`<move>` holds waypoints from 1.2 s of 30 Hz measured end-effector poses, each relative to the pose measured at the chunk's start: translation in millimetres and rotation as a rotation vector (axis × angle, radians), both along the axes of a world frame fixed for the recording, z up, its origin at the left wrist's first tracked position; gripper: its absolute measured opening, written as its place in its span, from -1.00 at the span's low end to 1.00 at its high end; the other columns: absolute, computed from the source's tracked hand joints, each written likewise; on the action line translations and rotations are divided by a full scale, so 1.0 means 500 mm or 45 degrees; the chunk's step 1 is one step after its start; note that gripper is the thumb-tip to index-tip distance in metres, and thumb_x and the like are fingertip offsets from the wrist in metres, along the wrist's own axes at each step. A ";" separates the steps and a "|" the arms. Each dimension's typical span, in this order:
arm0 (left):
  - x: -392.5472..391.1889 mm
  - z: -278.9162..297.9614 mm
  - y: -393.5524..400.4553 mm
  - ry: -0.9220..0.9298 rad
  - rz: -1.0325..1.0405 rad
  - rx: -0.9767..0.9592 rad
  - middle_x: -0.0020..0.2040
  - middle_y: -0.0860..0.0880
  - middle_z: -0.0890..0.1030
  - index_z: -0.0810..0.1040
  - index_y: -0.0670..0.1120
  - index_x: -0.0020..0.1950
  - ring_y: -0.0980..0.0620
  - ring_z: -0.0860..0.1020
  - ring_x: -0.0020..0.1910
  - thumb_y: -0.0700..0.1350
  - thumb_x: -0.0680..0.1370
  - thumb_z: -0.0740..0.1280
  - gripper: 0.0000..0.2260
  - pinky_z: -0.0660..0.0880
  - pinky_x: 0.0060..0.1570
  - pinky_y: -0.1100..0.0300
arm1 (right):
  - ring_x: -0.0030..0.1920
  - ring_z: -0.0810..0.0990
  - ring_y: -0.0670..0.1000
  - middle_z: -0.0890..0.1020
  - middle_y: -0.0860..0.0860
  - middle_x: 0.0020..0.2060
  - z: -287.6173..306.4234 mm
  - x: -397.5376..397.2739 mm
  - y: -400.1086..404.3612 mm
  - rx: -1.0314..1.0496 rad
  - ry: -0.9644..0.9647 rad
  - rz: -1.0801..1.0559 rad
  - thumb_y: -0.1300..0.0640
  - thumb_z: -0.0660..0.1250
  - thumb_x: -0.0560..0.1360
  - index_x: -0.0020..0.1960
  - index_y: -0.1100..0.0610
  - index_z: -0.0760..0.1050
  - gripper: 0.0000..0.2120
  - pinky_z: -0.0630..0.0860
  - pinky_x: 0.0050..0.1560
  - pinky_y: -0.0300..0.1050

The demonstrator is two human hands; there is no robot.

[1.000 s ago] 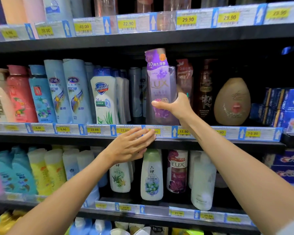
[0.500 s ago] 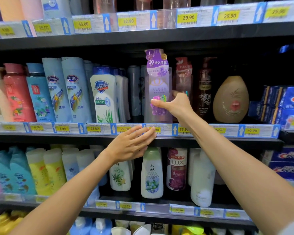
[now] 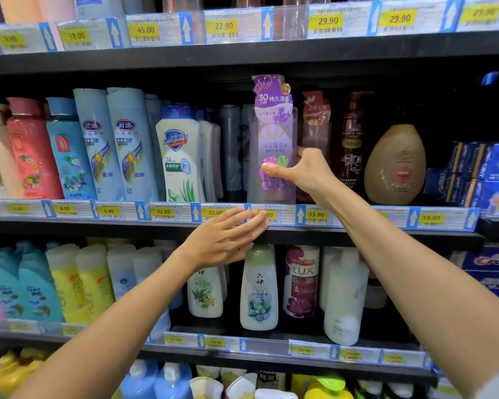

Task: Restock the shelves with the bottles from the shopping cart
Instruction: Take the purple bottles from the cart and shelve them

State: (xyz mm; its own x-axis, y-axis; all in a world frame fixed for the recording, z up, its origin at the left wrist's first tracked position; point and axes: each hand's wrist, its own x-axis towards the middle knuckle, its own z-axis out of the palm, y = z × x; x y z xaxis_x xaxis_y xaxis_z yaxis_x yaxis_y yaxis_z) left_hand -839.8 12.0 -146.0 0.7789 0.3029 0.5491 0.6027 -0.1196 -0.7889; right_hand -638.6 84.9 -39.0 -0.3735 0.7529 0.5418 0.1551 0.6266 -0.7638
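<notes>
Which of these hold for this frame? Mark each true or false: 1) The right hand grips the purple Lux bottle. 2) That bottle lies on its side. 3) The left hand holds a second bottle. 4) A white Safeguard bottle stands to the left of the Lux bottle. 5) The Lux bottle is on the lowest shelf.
1) True: the right hand grips the purple Lux bottle, thumb across its front.
2) False: it stands upright on the middle shelf.
3) False: the left hand holds nothing; its straight fingers rest at the shelf's price strip.
4) True: the Safeguard bottle stands to its left.
5) False: it is on the middle shelf.
</notes>
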 end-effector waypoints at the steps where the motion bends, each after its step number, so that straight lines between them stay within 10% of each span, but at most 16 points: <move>1: 0.001 0.000 0.000 -0.001 -0.004 0.001 0.34 -0.11 0.51 0.35 -0.16 0.41 -0.06 0.40 0.30 -0.07 0.62 0.10 -0.62 0.28 0.36 0.05 | -0.09 0.64 -0.08 0.69 -0.01 -0.12 0.001 0.001 -0.002 -0.005 0.002 0.004 -0.07 0.58 0.29 0.03 0.21 0.61 -0.55 0.52 -0.16 -0.24; 24: 0.011 0.006 -0.016 -0.022 0.069 -0.073 0.34 -0.12 0.51 0.40 -0.17 0.39 -0.07 0.40 0.29 -0.09 0.58 0.17 -0.61 0.30 0.34 0.04 | 0.18 0.58 0.00 0.62 0.04 0.15 -0.027 0.001 0.014 -0.102 0.029 0.135 -0.08 0.54 0.34 0.36 0.22 0.38 -0.28 0.51 0.19 -0.11; 29: 0.018 0.018 -0.029 0.051 0.080 -0.125 0.32 -0.15 0.46 0.41 -0.18 0.32 -0.08 0.42 0.28 -0.09 0.53 0.22 -0.62 0.27 0.35 0.04 | 0.13 0.59 -0.02 0.62 0.02 0.12 -0.023 0.030 0.034 -0.108 -0.087 0.100 -0.34 0.52 0.10 0.27 0.14 0.43 -0.10 0.54 0.13 -0.08; 36: 0.058 0.117 -0.055 -0.091 -0.027 -0.414 0.21 -0.17 0.60 0.42 -0.22 0.24 -0.09 0.56 0.18 -0.14 0.57 0.12 -0.71 0.40 0.25 0.05 | 0.11 0.56 -0.14 0.62 -0.04 0.10 -0.015 0.119 0.011 0.092 -0.294 0.098 0.03 0.37 0.53 0.22 0.14 0.52 -0.69 0.45 0.24 -0.23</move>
State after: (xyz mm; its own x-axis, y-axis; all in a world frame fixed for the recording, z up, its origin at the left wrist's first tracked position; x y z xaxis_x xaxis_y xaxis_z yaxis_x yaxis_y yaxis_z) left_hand -810.6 -15.7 -87.6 0.7500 0.4553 0.4799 0.6498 -0.3712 -0.6633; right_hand -579.2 90.5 -46.3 -0.5484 0.6797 0.4872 0.2697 0.6952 -0.6664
